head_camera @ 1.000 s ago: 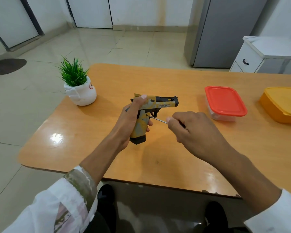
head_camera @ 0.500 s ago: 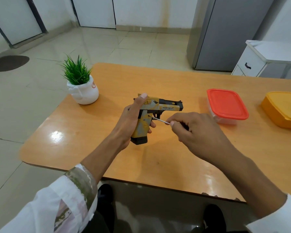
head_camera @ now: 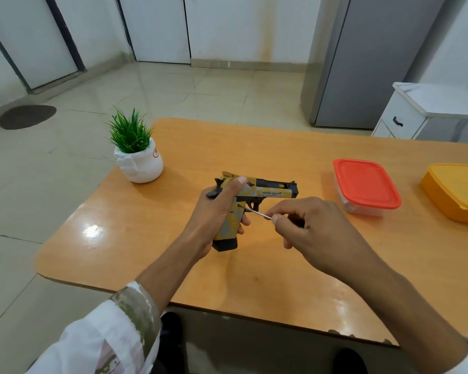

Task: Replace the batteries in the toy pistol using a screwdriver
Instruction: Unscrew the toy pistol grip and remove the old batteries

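- While the left hand (head_camera: 216, 214) is gripping the toy pistol (head_camera: 268, 194) by its grip, fingers (head_camera: 245, 221) curling round it and thumb lying up along the slide, the pistol is standing upright at frame centre. Its butt is just over or touching the worktop (head_camera: 146, 252); cannot tell which.
- Right hand (head_camera: 308, 233) is pinching the screwdriver (head_camera: 256, 212), with its fingertips pressing together round the handle end and hiding most of the handle.
- Thin shaft is pointing left, tip sitting against the grip just under the trigger guard. A dark spot is showing there, probably the cover screw, but too small to confirm.
- Progress is looking early: the screw is being worked, the cover is looking shut, and no batteries are showing anywhere.
- Remaining, by my reading: freeing the screw, opening the compartment, swapping batteries, closing and re-screwing.
- Red-lidded container (head_camera: 366, 184) and yellow container (head_camera: 457, 193) are sitting at frame right, well apart from the hands; potted plant (head_camera: 135, 155) is standing at the worktop's upper left.
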